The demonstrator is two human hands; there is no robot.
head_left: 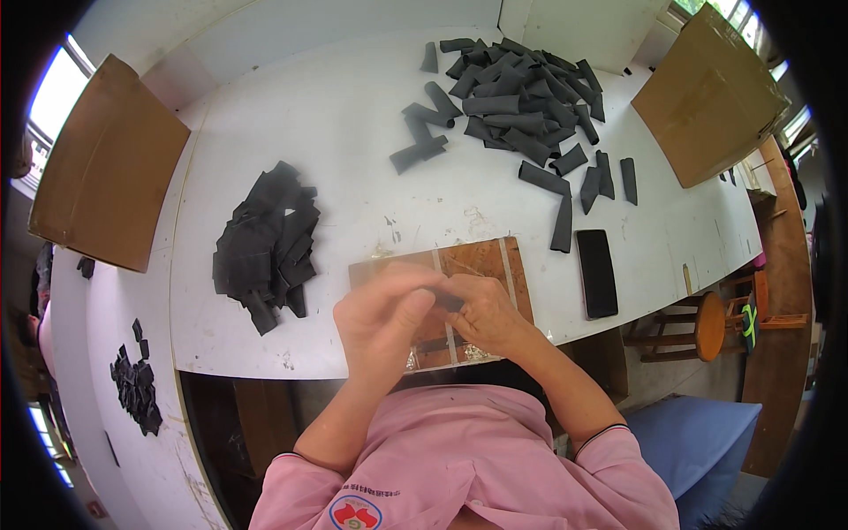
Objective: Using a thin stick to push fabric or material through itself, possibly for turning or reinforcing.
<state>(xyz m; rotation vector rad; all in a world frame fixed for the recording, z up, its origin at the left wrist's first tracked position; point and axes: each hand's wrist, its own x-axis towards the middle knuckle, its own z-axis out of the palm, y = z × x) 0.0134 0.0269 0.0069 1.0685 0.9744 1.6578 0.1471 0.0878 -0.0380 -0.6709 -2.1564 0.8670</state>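
Note:
Above a brown board, my two hands meet close to my body. A small dark grey piece shows between them, mostly covered by fingers. My right hand pinches it between thumb and bent fingers. From the other side my left hand, slightly blurred, curls its fingers over to the same piece, thumb facing me. Clear shiny strips cross the board. Left of it lies a heap of flat dark grey pieces. Farther off to the right is a pile of dark grey rolled tubes.
A black phone lies right of the board. Cardboard boxes stand at the left and right of the white table. Another small dark heap is at far left. A wooden stool stands beyond the right edge.

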